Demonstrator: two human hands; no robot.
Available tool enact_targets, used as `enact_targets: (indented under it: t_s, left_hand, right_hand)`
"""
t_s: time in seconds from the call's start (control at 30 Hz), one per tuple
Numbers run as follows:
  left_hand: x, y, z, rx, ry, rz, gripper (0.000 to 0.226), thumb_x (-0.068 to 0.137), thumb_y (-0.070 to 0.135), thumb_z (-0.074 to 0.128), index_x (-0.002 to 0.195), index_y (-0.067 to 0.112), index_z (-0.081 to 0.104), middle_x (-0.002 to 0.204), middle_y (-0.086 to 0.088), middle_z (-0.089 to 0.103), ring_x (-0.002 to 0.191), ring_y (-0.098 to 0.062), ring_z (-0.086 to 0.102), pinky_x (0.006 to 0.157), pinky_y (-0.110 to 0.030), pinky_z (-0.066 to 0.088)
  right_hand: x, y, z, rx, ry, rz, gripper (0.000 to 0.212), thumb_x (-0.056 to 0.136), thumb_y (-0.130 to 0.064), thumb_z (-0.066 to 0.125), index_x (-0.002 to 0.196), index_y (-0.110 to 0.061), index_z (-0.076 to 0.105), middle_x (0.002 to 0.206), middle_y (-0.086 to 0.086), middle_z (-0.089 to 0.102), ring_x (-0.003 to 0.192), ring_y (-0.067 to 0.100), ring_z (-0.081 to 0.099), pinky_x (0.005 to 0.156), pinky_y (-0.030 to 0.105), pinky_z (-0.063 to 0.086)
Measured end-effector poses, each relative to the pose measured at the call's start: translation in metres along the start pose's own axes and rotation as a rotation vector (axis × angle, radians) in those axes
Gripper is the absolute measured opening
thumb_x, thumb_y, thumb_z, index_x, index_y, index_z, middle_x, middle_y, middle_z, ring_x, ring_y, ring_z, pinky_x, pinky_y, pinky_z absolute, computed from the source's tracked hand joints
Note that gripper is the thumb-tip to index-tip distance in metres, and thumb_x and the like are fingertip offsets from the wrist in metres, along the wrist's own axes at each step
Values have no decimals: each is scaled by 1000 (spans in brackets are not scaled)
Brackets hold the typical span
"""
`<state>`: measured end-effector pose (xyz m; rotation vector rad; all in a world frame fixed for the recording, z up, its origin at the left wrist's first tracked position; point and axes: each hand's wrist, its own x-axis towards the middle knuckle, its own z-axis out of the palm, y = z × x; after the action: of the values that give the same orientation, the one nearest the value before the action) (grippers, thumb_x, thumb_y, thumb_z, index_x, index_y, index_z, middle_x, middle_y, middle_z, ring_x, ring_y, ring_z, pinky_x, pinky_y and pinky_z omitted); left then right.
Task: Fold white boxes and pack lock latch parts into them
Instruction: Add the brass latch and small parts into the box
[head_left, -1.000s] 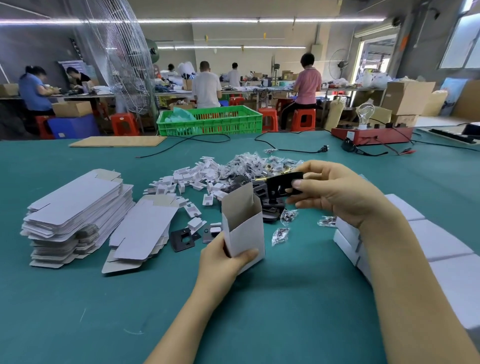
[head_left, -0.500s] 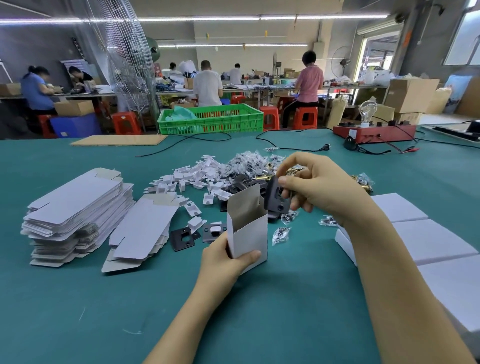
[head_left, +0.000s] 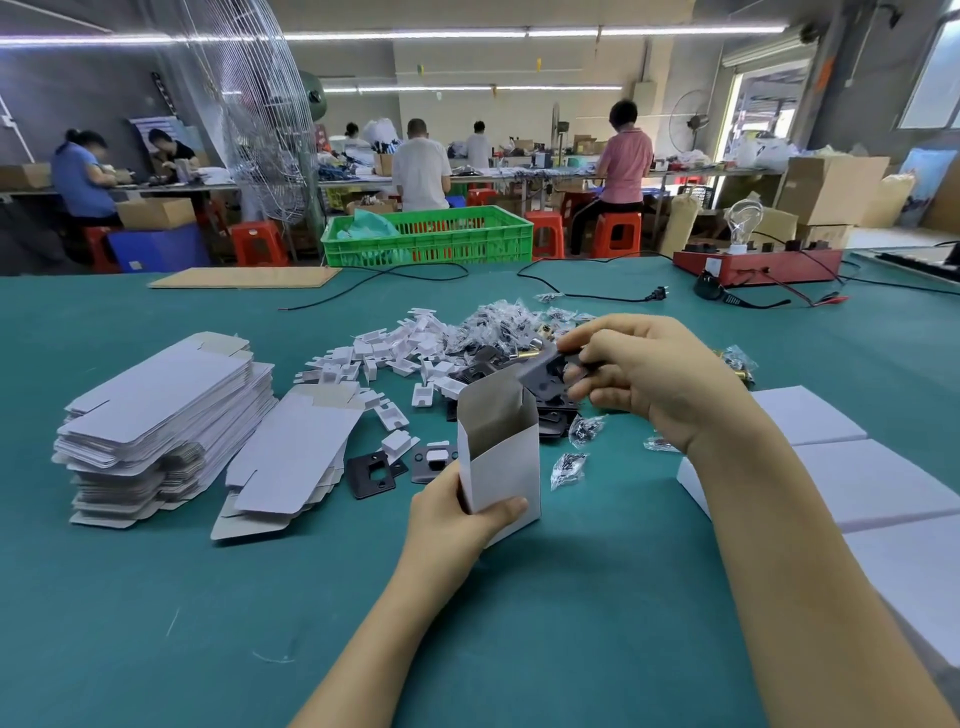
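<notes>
Both hands are busy above a teal-green felt worktable (head_left: 156, 623). Left hand (head_left: 457, 525) grips the lower part of a small upright white cardboard box (head_left: 501, 457), thumb across its front face and fingers behind, with the open top and raised flap facing up and its base seemingly just off the table. Right hand (head_left: 644, 374) pinches a flat black metal latch plate (head_left: 545, 382) between thumb and fingertips, tilted, its lower corner just beside the box's open mouth and not yet inside. Behind the box lies a pile of loose parts (head_left: 467, 338): white plastic pieces, small clear bags of screws, more black plates and a few brass-coloured pieces. To the left sit two stacks of flat, unfolded white box blanks (head_left: 166, 405); to the right, partly behind the forearm, lie finished closed white boxes (head_left: 872, 483). The box is probably light, thin card that dents if squeezed, so it is best held low by its side walls, as it is now. The plate looks stiff, smooth and heavier for its size; an edge pinch suits sliding it in lengthwise.
</notes>
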<state>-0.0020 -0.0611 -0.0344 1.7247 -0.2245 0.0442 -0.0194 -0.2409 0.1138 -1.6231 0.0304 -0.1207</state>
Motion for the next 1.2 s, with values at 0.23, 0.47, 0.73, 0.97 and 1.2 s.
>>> enact_targets:
  t_s: [0.23, 0.47, 0.73, 0.97, 1.2]
  left_hand:
    - [0, -1, -1, 7, -5, 16, 33, 76, 12, 82, 96, 34, 68, 92, 23, 72, 87, -1, 67, 75, -17, 54]
    - [-1, 0, -1, -23, -7, -1, 35, 64, 30, 80, 97, 33, 69, 93, 20, 73, 90, -3, 68, 80, -24, 56]
    - [0, -2, -1, 9, 0, -19, 31, 75, 16, 83, 96, 33, 68, 91, 21, 73, 86, 0, 67, 70, -14, 53]
    - [-1, -1, 0, 9, -7, -10, 31, 72, 20, 85, 94, 35, 67, 89, 27, 70, 83, 4, 66, 67, -12, 51]
    - [0, -2, 0, -20, 5, -26, 35, 74, 16, 84, 99, 33, 68, 95, 19, 74, 91, -3, 69, 78, -22, 55]
  right_hand:
    - [1, 6, -3, -24, 64, -181, 10, 84, -6, 71, 82, -1, 63, 73, 12, 70, 64, 19, 72, 52, 18, 52]
    - [-2, 3, 4, -316, 59, -409, 15, 82, 4, 69, 82, -6, 57, 71, 11, 62, 55, 23, 69, 47, 24, 51]
    - [-8, -1, 7, -52, -203, -235, 31, 82, 1, 70, 110, -1, 59, 98, 8, 75, 88, 20, 73, 69, 23, 58]
    - [-5, -2, -8, -452, 31, -332, 12, 89, -3, 63, 83, -13, 64, 70, 8, 67, 56, 15, 68, 49, 20, 52]
    - [-4, -2, -11, -189, 27, -308, 17, 102, -16, 46, 90, -28, 49, 96, 12, 53, 71, 27, 73, 62, 27, 58]
